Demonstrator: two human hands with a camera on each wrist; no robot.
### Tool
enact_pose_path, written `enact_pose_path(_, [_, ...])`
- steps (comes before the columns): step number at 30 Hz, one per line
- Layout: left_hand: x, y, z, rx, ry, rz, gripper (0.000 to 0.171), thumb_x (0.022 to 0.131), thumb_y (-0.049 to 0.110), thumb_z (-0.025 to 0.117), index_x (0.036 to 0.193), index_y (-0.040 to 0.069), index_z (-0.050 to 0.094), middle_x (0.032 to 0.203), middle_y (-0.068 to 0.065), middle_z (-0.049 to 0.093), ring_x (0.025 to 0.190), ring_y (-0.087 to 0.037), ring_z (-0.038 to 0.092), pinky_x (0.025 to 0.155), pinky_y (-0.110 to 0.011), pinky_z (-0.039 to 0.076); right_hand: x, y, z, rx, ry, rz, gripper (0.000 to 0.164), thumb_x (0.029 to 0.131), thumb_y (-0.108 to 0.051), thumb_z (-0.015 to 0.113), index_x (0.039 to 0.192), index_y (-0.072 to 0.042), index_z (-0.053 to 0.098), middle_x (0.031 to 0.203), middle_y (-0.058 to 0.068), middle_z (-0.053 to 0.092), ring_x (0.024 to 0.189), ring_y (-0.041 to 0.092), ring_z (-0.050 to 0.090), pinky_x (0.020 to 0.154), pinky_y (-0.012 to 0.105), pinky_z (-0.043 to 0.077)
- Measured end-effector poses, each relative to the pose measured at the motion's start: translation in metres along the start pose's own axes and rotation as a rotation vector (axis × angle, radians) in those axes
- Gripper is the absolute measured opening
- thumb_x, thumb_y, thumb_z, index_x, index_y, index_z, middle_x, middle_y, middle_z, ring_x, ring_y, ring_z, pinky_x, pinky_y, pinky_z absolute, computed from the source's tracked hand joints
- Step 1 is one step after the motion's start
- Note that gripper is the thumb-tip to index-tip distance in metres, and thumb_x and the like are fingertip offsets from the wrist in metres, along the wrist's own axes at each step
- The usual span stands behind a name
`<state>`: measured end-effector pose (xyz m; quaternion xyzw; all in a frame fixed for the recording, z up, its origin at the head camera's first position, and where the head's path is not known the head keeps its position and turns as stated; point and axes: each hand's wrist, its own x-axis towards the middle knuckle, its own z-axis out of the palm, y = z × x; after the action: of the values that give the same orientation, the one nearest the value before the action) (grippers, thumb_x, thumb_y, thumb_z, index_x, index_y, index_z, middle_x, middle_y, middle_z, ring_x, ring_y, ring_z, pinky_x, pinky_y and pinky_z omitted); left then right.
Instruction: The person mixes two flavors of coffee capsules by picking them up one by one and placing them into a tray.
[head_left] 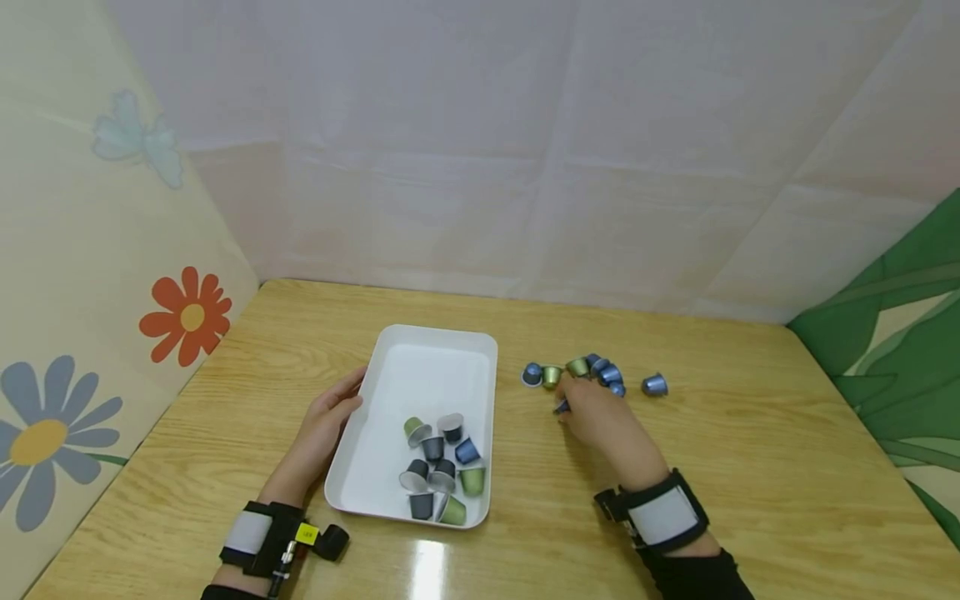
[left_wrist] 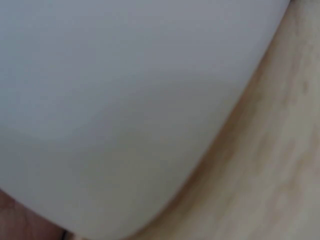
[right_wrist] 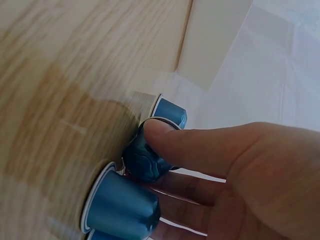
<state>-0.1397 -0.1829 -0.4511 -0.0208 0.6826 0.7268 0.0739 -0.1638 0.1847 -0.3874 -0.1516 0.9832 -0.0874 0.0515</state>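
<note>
With thumb and fingers, my right hand [head_left: 600, 417] pinches a dark blue coffee capsule [right_wrist: 147, 157] just above the table. Another blue capsule [right_wrist: 120, 202] lies close beside those fingers, and one more [right_wrist: 170, 112] is behind. Around the hand in the head view are a green capsule [head_left: 551, 377], a blue capsule [head_left: 532, 374] and several others, some partly covered. My left hand [head_left: 322, 429] holds the left rim of a white tray [head_left: 405, 354]; some of its fingers are hidden. Grey, green and blue capsules lie in the tray's near half, including a black one [head_left: 442, 475].
One blue capsule [head_left: 655, 384] lies apart, to the right of the group. The wooden table [head_left: 720, 467] ends at a pale cloth backdrop [head_left: 525, 225]. Patterned panels stand at the left and right sides.
</note>
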Motion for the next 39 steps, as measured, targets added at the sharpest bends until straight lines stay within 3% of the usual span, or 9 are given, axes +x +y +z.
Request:
enact_pose_path(6, [0.002, -0.001, 0.000, 0.015, 0.004, -0.002, 0.050, 0.105, 0.012, 0.040, 0.155, 0.008, 0.033, 0.158, -0.012, 0.032, 0.139, -0.025, 0.036, 0.092, -0.016, 0.044, 0.000, 0.001, -0.001, -0.009, 0.026, -0.017, 0.016, 0.086, -0.006, 0.076, 0.098, -0.003, 0.065, 0.089, 0.008, 0.065, 0.080, 0.024, 0.064, 0.067, 0.039, 0.053])
enact_pose_path(16, [0.001, 0.000, 0.000, 0.024, -0.009, 0.010, 0.050, 0.106, 0.012, 0.040, 0.155, 0.008, 0.033, 0.159, -0.010, 0.031, 0.139, -0.025, 0.036, 0.093, -0.016, 0.044, -0.013, -0.020, -0.016, -0.028, 0.105, -0.071, 0.025, 0.091, -0.009, 0.071, 0.114, 0.000, 0.066, 0.103, 0.012, 0.061, 0.087, 0.027, 0.063, 0.073, 0.039, 0.054])
enact_pose_path(23, [-0.001, 0.002, 0.000, 0.028, -0.007, 0.010, 0.050, 0.106, 0.012, 0.040, 0.155, 0.008, 0.033, 0.159, -0.009, 0.030, 0.140, -0.024, 0.035, 0.093, -0.016, 0.043, -0.022, -0.042, -0.018, -0.069, 0.230, -0.226, 0.035, 0.086, -0.005, 0.076, 0.118, -0.002, 0.064, 0.108, 0.013, 0.065, 0.081, 0.025, 0.065, 0.067, 0.036, 0.054])
enact_pose_path(29, [-0.003, -0.001, -0.002, 0.037, 0.000, 0.003, 0.050, 0.105, 0.011, 0.040, 0.155, 0.007, 0.033, 0.159, -0.010, 0.030, 0.140, -0.025, 0.034, 0.092, -0.015, 0.044, -0.025, -0.061, -0.012, -0.110, 0.358, -0.395, 0.037, 0.083, -0.006, 0.079, 0.116, -0.001, 0.063, 0.102, 0.010, 0.068, 0.073, 0.022, 0.064, 0.061, 0.034, 0.054])
enact_pose_path(34, [-0.002, -0.001, -0.003, 0.043, 0.016, -0.002, 0.050, 0.105, 0.012, 0.041, 0.155, 0.007, 0.033, 0.159, -0.010, 0.031, 0.140, -0.026, 0.035, 0.091, -0.015, 0.045, -0.026, -0.076, -0.005, -0.064, 0.279, -0.477, 0.041, 0.086, -0.009, 0.077, 0.123, -0.003, 0.061, 0.110, 0.010, 0.066, 0.092, 0.024, 0.065, 0.079, 0.035, 0.055])
enact_pose_path(39, [0.001, 0.001, 0.001, 0.040, 0.006, 0.016, 0.050, 0.105, 0.012, 0.040, 0.155, 0.007, 0.033, 0.159, -0.010, 0.030, 0.141, -0.026, 0.033, 0.093, -0.015, 0.043, -0.029, -0.084, -0.001, -0.122, 0.206, -0.557, 0.046, 0.086, -0.010, 0.077, 0.128, -0.005, 0.060, 0.113, 0.008, 0.066, 0.098, 0.022, 0.065, 0.084, 0.036, 0.054])
